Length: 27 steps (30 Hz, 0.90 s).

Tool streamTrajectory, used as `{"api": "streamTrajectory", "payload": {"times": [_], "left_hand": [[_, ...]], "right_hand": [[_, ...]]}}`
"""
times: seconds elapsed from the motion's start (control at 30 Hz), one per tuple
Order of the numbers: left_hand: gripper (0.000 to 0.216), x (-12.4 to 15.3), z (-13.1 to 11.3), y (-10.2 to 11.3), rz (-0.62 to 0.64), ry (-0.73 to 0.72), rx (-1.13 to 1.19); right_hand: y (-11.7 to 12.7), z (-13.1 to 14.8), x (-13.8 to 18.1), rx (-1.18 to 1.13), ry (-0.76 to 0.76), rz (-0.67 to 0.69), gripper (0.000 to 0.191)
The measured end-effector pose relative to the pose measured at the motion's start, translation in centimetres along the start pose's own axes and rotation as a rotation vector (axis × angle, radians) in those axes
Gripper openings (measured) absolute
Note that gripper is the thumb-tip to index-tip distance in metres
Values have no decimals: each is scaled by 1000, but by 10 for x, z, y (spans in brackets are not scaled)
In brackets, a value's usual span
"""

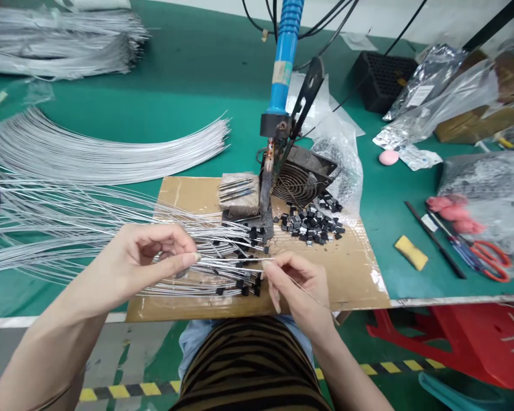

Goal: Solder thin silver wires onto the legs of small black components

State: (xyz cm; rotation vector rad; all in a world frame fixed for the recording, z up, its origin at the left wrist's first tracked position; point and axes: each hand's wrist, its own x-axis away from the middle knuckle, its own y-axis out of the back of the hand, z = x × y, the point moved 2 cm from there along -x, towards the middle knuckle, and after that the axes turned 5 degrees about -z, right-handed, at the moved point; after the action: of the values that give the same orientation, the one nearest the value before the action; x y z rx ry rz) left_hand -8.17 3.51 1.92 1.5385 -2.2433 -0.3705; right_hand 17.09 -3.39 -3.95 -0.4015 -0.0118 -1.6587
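My left hand (pixel 154 257) pinches a thin grey cable between thumb and forefinger. The cable's tip reaches toward my right hand (pixel 297 279), whose thumb and forefinger are closed on a thin wire that trails back across the palm. Both hands are close together over the cardboard sheet (pixel 360 274). Under and between them lie several cables (pixel 214 233) with small black connectors (pixel 245 290) on their ends. Just beyond stands a blue-handled soldering iron (pixel 280 85), held tip down in a stand. A loose pile of black and silver connectors (pixel 312 224) lies beyond my right hand.
A block with metal rods (pixel 239 194) sits by the iron, with a small fan (pixel 300 177) behind. Cable bundles (pixel 111 154) spread at left. Orange-handled scissors (pixel 490 260), a yellow sponge (pixel 411 253) and plastic bags (pixel 488 188) lie at right. A red stool (pixel 466 337) stands below.
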Motion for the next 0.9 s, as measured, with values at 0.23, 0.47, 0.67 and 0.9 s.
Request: {"api": "streamTrajectory", "payload": {"times": [0.23, 0.47, 0.67, 0.9], "left_hand": [[11, -1, 6, 0, 96, 63, 72], [14, -5, 8, -1, 56, 41, -67], [26, -3, -11, -44, 9, -91, -252], [26, -13, -18, -89, 32, -79, -105]], "right_hand": [[5, -3, -2, 13, 56, -32, 33], [10, -1, -2, 219, 242, 9, 25], [10, 0, -5, 378, 333, 24, 24], [10, 0, -8, 407, 393, 17, 21]]}}
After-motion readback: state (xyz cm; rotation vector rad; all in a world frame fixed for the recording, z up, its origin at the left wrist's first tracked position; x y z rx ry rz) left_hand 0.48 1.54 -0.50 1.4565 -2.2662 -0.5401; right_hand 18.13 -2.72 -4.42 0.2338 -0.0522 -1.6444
